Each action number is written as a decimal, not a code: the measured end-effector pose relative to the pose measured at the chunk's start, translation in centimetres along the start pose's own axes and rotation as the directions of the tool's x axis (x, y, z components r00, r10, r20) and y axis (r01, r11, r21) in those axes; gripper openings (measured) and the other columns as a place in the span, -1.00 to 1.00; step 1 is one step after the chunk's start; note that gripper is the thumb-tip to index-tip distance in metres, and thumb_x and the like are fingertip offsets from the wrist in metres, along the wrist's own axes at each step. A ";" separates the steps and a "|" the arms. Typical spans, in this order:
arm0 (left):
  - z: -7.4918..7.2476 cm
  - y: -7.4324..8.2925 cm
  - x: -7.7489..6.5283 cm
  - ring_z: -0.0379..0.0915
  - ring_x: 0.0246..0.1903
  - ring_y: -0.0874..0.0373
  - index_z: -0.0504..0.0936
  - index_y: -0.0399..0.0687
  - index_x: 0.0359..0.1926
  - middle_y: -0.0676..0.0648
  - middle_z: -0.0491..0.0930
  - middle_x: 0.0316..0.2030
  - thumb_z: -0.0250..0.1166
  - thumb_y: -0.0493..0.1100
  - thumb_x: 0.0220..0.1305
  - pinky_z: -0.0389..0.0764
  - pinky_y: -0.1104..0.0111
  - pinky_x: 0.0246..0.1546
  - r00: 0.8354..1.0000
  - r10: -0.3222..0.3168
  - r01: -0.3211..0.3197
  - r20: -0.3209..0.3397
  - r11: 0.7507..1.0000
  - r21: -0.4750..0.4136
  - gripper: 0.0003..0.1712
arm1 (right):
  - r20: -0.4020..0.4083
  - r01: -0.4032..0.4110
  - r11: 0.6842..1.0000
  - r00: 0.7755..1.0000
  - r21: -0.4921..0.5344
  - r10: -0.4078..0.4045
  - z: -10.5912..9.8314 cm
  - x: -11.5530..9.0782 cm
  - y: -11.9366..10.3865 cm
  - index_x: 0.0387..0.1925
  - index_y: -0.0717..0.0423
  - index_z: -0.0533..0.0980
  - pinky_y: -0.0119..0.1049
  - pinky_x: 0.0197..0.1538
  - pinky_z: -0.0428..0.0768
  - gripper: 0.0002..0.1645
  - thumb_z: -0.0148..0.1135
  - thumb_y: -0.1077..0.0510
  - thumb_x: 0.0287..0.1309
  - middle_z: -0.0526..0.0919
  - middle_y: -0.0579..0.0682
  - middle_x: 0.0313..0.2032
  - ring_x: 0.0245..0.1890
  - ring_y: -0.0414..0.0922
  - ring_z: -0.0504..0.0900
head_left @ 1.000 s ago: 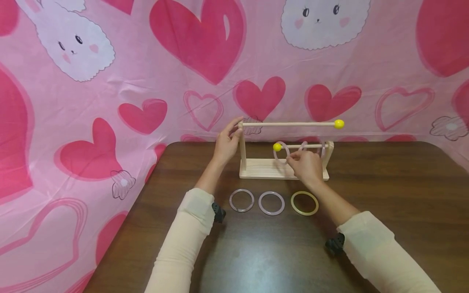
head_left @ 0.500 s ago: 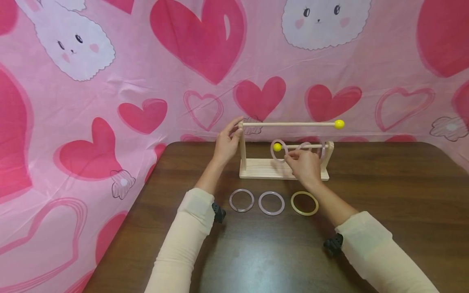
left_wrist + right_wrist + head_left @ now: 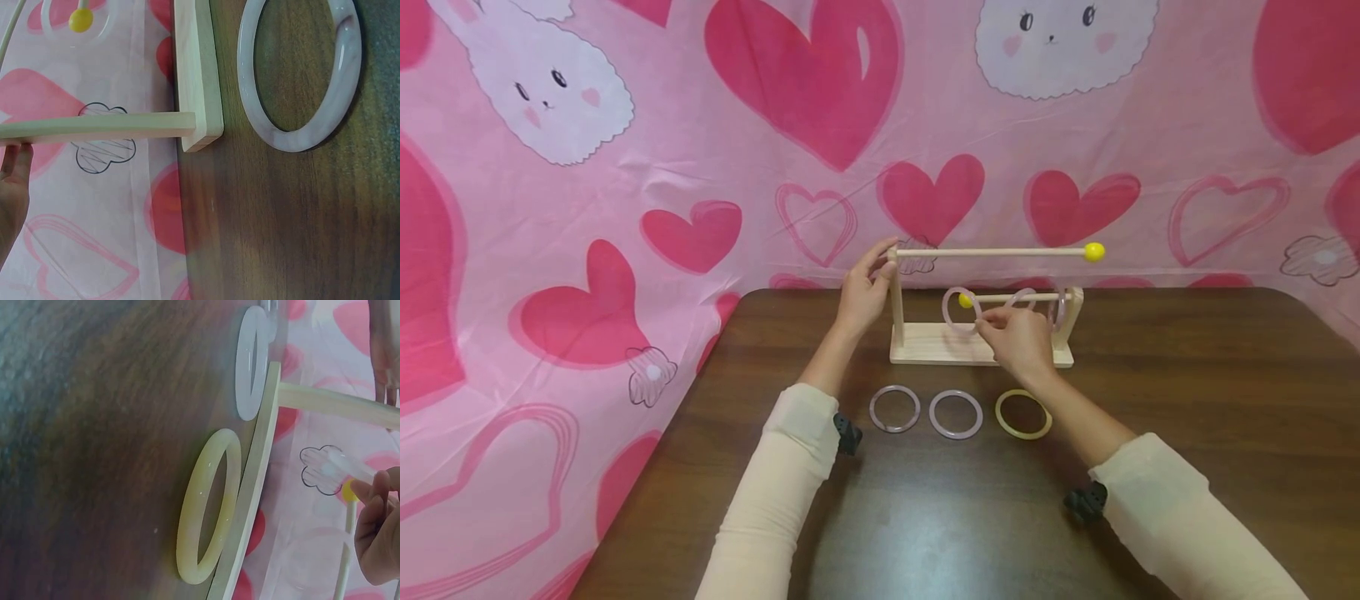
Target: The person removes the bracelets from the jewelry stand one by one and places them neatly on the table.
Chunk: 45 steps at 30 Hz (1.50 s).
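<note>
A pale wooden bangle stand (image 3: 943, 346) with two rods stands at the back of the table. My left hand (image 3: 863, 296) holds the top of its left upright, thumb in front. My right hand (image 3: 1024, 342) pinches a translucent pale pink bangle (image 3: 944, 308) by its right side, at the yellow ball (image 3: 965, 300) ending the lower rod. In the head view that ball shows through the bangle's opening. More pale bangles hang on the lower rod, partly behind my right hand. The upper rod (image 3: 992, 252) carries none.
Before the stand, three bangles lie flat in a row: a pale lilac one (image 3: 872, 408), another lilac one (image 3: 932, 414) and a yellow one (image 3: 190, 531). A pink heart-printed cloth (image 3: 820, 158) hangs behind the brown table (image 3: 917, 517).
My right hand has drawn the pinched bangle slightly left, past the yellow ball at the rod's end. My left hand stays on the upright, and the bangles on the table have not moved.
</note>
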State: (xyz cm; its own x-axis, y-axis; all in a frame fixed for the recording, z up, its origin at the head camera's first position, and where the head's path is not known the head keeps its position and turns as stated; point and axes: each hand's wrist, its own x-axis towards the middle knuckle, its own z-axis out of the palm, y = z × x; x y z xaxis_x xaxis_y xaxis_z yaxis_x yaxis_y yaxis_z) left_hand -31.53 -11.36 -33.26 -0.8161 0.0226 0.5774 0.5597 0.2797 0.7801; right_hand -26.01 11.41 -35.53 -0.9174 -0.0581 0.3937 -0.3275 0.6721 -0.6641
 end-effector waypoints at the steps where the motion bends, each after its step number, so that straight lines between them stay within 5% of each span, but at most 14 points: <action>1: 0.0 0.0 0.0 0.46 0.01 0.09 0.48 -0.13 0.16 -0.18 0.51 0.06 0.14 -0.23 0.29 0.52 0.34 -0.03 1.000 -0.001 0.001 -0.001 1.000 0.002 -0.60 | 0.004 0.004 1.000 1.000 0.000 -0.004 0.0 -0.1 0.0 -0.31 0.22 0.66 -0.41 -0.77 0.40 -0.76 0.20 0.13 0.12 0.68 0.09 -0.53 -0.83 -0.25 0.51; 8: 0.0 0.1 0.0 0.45 0.02 0.02 0.47 -0.18 0.16 -0.23 0.50 0.06 0.13 -0.23 0.29 0.53 0.28 -0.03 1.000 0.023 -0.023 0.003 1.000 -0.011 -0.59 | 0.008 0.040 0.999 0.999 -0.021 -0.040 -0.4 -0.8 0.0 -0.32 0.24 0.67 -0.36 -0.64 0.42 -0.77 0.23 0.15 0.11 0.69 0.09 -0.50 -0.79 -0.29 0.48; 15: -0.4 4.0 -0.9 0.43 0.04 -0.13 0.43 -0.36 0.13 -0.34 0.48 0.03 0.10 -0.37 0.29 0.51 0.20 0.01 1.000 0.010 -0.010 0.011 1.000 0.001 -0.62 | 0.039 0.055 0.998 0.998 0.004 -0.055 -1.0 -1.7 0.0 -0.29 0.25 0.66 -0.37 -0.72 0.37 -0.76 0.26 0.14 0.09 0.69 0.07 -0.53 -0.80 -0.24 0.47; 26: -0.4 4.0 -0.9 0.42 0.04 -0.13 0.40 -0.39 0.13 -0.37 0.47 0.03 0.10 -0.38 0.28 0.49 0.16 0.02 1.000 0.002 -0.002 0.007 1.000 -0.009 -0.61 | 0.109 0.060 0.992 0.991 0.115 -0.073 -1.3 -3.0 1.1 -0.38 0.34 0.65 -0.47 -0.68 0.48 -0.87 0.31 0.31 0.01 0.67 0.21 -0.34 -0.63 -0.15 0.59; 35: -0.4 4.1 -1.0 0.43 0.03 -0.15 0.43 -0.38 0.12 -0.35 0.49 0.02 0.09 -0.40 0.28 0.51 0.19 0.00 1.000 0.016 -0.016 0.008 1.000 -0.012 -0.62 | 0.161 -0.030 0.996 0.987 0.086 0.016 -2.4 -4.3 2.4 -0.31 0.31 0.65 -0.37 -0.76 0.44 -0.79 0.29 0.22 0.06 0.68 0.18 -0.41 -0.86 -0.13 0.49; 41: -0.3 4.2 -1.1 0.43 0.03 -0.14 0.42 -0.38 0.13 -0.35 0.47 0.04 0.10 -0.38 0.28 0.51 0.18 0.00 1.000 0.008 -0.008 0.014 1.000 -0.009 -0.61 | 0.157 -0.028 0.999 0.987 0.018 0.025 -3.9 -5.2 3.7 -0.33 0.29 0.66 -0.41 -0.65 0.48 -0.80 0.30 0.20 0.05 0.69 0.11 -0.47 -0.68 -0.14 0.58; 45: -0.4 4.2 -1.1 0.42 0.04 -0.13 0.43 -0.37 0.14 -0.35 0.47 0.05 0.09 -0.38 0.29 0.52 0.20 0.00 1.000 0.000 0.000 0.013 1.000 -0.009 -0.61 | 0.159 -0.061 0.998 0.986 0.016 0.058 -5.1 -5.6 4.5 -0.28 0.32 0.64 -0.40 -0.75 0.40 -0.75 0.28 0.18 0.07 0.69 0.14 -0.47 -0.79 -0.14 0.51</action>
State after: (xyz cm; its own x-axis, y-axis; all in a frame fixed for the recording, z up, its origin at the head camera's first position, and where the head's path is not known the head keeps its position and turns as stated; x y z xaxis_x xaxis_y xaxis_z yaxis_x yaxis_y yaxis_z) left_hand -28.25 -10.62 -30.51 -0.8177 0.0354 0.5746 0.5612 0.2711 0.7820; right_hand -21.20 18.49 -37.49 -0.9590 -0.1358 0.2488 -0.2747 0.6625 -0.6969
